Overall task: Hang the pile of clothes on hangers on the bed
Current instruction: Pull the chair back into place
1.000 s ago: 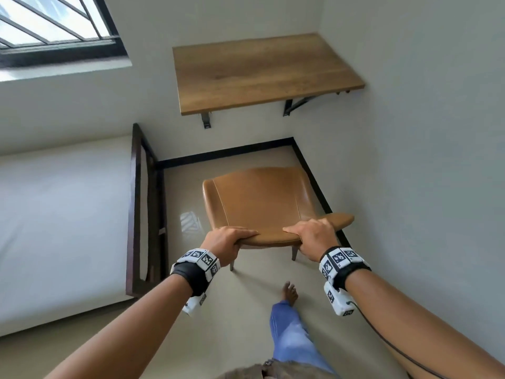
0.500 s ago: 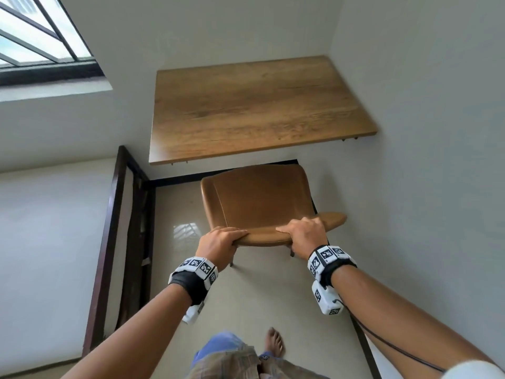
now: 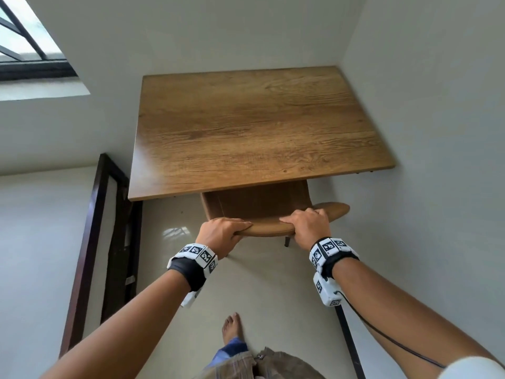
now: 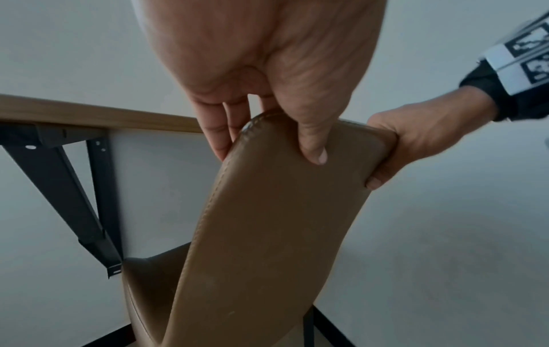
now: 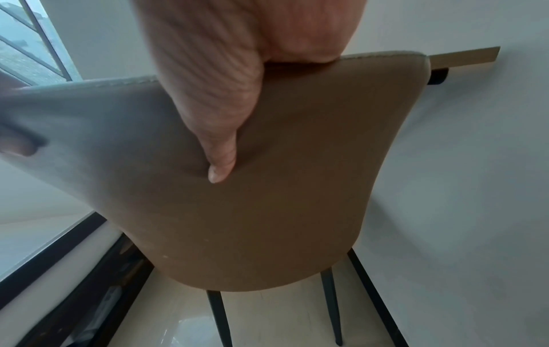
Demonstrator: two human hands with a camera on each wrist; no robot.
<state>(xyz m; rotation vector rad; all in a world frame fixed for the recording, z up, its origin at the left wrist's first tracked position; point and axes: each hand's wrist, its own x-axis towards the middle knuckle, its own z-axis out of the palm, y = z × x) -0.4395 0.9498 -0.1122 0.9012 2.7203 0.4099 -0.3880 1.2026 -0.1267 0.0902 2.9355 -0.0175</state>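
Corner of a white-walled room: wooden wall-mounted desk (image 3: 259, 127), one tan chair (image 3: 269, 212) now half under its front edge.
Left hand (image 3: 221, 235) and right hand (image 3: 307, 224) both grip the backrest top; clothes, hangers unseen; bed (image 3: 41, 242) left.

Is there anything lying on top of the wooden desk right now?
No, the head view shows the whole top of the wooden desk bare, with only the chair tucked partly beneath its front edge.
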